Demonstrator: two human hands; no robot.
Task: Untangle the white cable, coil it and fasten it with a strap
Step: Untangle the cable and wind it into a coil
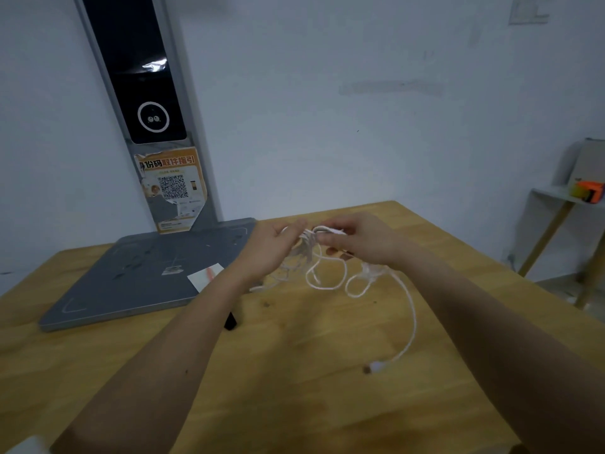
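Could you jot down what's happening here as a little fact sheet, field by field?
Surface: wooden table
Left hand: holds the tangled bunch of the white cable
Right hand: pinches a strand at the top of the bunch
Cable state: loose loops, not yet coiled
Free end: plug lying on the table
Behind: grey stand base
Strap: small black object by the left forearm, unclear
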